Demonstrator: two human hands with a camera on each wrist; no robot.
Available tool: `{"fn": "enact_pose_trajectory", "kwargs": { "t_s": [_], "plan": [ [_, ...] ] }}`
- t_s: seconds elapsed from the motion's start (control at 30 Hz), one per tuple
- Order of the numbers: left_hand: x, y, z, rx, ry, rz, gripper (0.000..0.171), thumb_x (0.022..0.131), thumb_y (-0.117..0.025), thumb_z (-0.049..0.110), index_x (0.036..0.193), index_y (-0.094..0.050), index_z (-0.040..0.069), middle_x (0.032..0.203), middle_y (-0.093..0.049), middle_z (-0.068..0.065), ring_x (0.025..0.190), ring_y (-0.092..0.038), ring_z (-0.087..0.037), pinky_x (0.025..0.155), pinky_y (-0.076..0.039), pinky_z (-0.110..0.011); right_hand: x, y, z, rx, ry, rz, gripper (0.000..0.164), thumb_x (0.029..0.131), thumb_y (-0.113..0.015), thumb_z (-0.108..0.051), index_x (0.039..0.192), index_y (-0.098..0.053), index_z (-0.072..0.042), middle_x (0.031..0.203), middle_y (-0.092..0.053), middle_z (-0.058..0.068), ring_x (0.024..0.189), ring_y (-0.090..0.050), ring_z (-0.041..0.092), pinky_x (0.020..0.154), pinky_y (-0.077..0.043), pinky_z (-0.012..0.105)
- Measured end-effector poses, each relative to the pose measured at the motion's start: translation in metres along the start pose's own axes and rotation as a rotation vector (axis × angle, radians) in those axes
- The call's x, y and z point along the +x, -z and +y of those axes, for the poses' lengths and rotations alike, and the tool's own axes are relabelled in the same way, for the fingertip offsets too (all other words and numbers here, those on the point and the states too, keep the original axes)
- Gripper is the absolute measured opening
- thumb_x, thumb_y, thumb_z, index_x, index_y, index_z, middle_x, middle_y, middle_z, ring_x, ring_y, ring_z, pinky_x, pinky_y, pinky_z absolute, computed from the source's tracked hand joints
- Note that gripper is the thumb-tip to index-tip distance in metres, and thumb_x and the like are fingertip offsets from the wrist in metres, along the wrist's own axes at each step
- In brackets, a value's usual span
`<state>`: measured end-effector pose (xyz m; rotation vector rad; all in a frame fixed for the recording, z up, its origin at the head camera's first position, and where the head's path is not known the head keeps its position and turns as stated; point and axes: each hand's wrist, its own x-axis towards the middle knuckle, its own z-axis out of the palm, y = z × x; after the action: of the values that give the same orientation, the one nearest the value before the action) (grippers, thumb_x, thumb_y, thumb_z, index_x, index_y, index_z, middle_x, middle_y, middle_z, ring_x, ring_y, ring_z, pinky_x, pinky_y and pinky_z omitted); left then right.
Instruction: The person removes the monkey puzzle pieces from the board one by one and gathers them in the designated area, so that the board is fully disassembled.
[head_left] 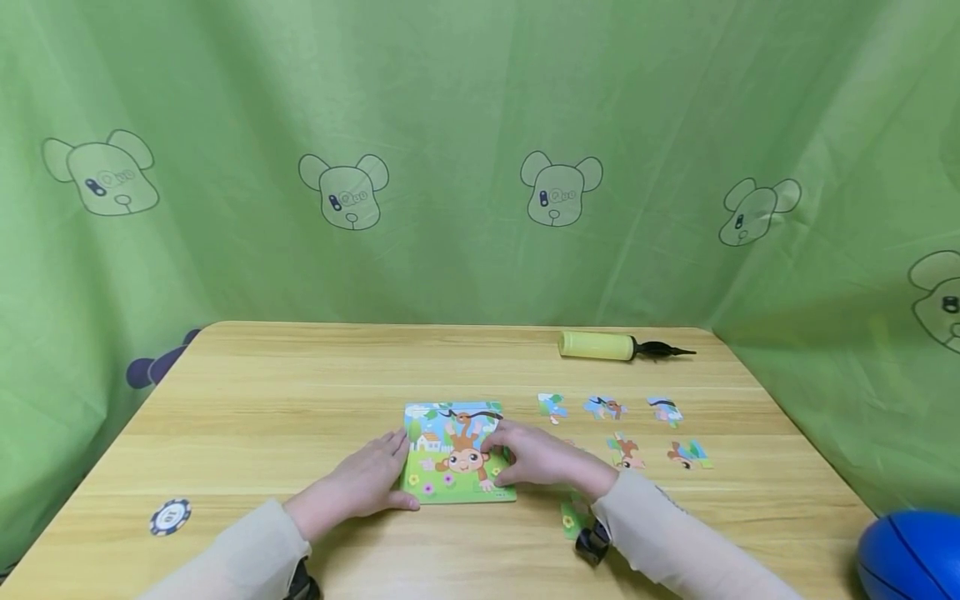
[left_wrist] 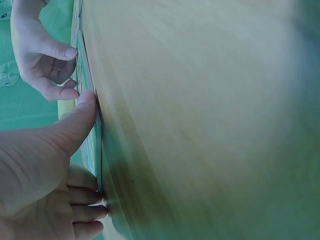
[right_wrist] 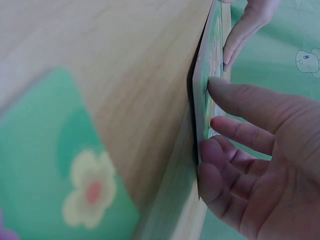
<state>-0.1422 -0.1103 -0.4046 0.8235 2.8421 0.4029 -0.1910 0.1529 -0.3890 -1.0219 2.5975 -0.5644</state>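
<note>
A puzzle board [head_left: 431, 493] with a monkey picture lies flat on the table in the head view. My left hand [head_left: 372, 477] rests along its left edge, thumb by the lower corner. In the left wrist view the thumb [left_wrist: 80, 120] touches the board's edge. My right hand [head_left: 536, 454] is at the board's right side. In the right wrist view its thumb [right_wrist: 245, 100] and index finger touch the picture face, a gap between them, while the other fingers bend near the edge. No loose piece shows between them. Puzzle pieces [head_left: 570, 517] lie partly hidden under my right forearm.
Several loose puzzle pieces [head_left: 626, 452] lie in rows to the right of the board. A yellow hand pump [head_left: 596, 345] with a black nozzle lies at the back. A poker chip [head_left: 170, 517] is at the front left, and a blue ball [head_left: 911, 554] at the right edge.
</note>
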Motion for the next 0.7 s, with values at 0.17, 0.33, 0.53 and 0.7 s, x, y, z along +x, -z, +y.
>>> {"fn": "enact_pose_trajectory", "kwargs": {
  "t_s": [0.17, 0.33, 0.53, 0.7],
  "plan": [
    [0.0002, 0.0003, 0.0005, 0.004, 0.0, -0.004, 0.089, 0.077, -0.067, 0.046, 0.131, -0.035, -0.018, 0.139, -0.029, -0.031, 0.128, -0.029, -0.043, 0.106, -0.025, -0.047, 0.0035, -0.0005, 0.0016, -0.001, -0.004, 0.003, 0.031, 0.076, -0.076, -0.015, 0.103, -0.063, -0.008, 0.101, -0.053, -0.002, 0.087, -0.05, 0.015, 0.076, -0.047, 0.033],
    [0.0009, 0.0002, 0.0, 0.005, -0.005, -0.005, 0.089, 0.077, -0.067, 0.046, 0.13, -0.035, -0.018, 0.139, -0.029, -0.031, 0.128, -0.029, -0.042, 0.106, -0.025, -0.047, 0.0047, -0.0003, 0.003, 0.021, -0.01, 0.004, 0.028, 0.076, -0.075, -0.014, 0.099, -0.06, -0.01, 0.096, -0.05, -0.001, 0.081, -0.047, 0.016, 0.069, -0.044, 0.03],
    [0.0013, 0.0, -0.0002, 0.01, -0.008, -0.002, 0.089, 0.077, -0.067, 0.046, 0.13, -0.035, -0.018, 0.139, -0.03, -0.032, 0.128, -0.029, -0.043, 0.106, -0.025, -0.048, 0.0042, 0.0029, 0.0019, 0.136, 0.011, 0.024, 0.022, 0.078, -0.071, -0.007, 0.095, -0.057, -0.009, 0.089, -0.051, 0.001, 0.075, -0.047, 0.015, 0.062, -0.044, 0.027],
    [0.0, 0.0007, 0.0006, 0.012, 0.001, -0.006, 0.089, 0.077, -0.067, 0.046, 0.131, -0.035, -0.018, 0.139, -0.029, -0.031, 0.128, -0.029, -0.042, 0.106, -0.025, -0.046, 0.0048, 0.0036, 0.0045, 0.242, 0.049, 0.054, 0.015, 0.081, -0.065, -0.002, 0.092, -0.057, -0.006, 0.081, -0.054, -0.002, 0.074, -0.05, 0.012, 0.064, -0.047, 0.025]
  ]
}}
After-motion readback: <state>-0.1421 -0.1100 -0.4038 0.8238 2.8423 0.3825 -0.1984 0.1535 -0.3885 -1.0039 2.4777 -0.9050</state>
